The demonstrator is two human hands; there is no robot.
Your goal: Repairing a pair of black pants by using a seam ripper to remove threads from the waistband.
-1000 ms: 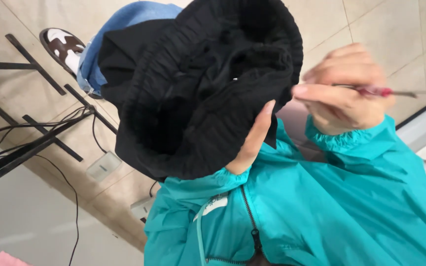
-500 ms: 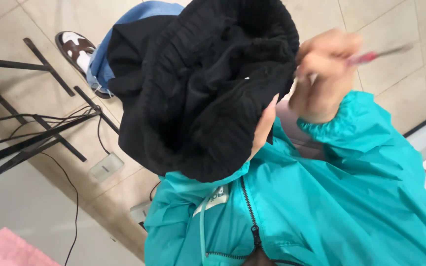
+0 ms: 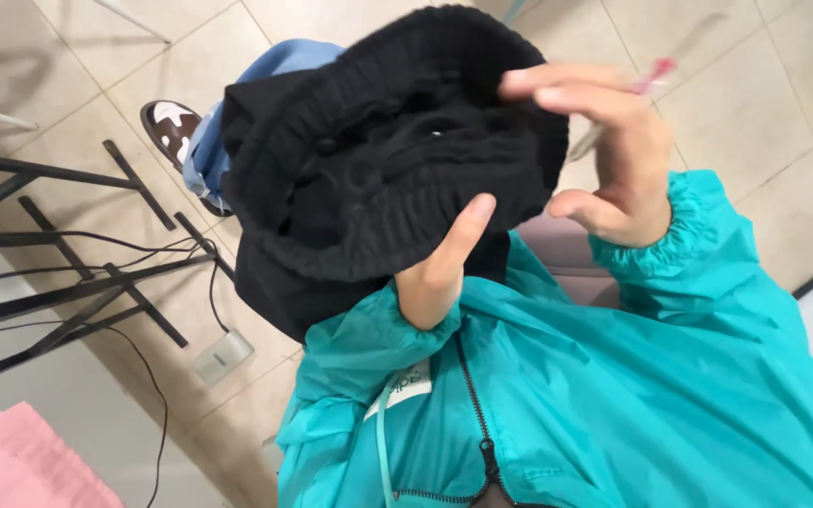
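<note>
Beige floor tiles (image 3: 783, 85) lie below you. Your teal jacket (image 3: 632, 395) fills the lower frame; above it your left hand (image 3: 439, 268) grasps the bunched black garment (image 3: 378, 160), while your right hand (image 3: 604, 155) pinches a thin red-tipped tool (image 3: 646, 80) beside it.

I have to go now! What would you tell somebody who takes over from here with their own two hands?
Left hand: gripping the black ribbed garment from below, thumb up against its gathered band, holding it raised in front of the teal jacket.
Right hand: at the garment's right edge, pinching a thin red-tipped tool; it is blurred, so its kind is unclear.
Done: garment lifted, band turned towards the camera.
Left: whether the tool has gone into the fabric cannot be seen; check first.
</note>
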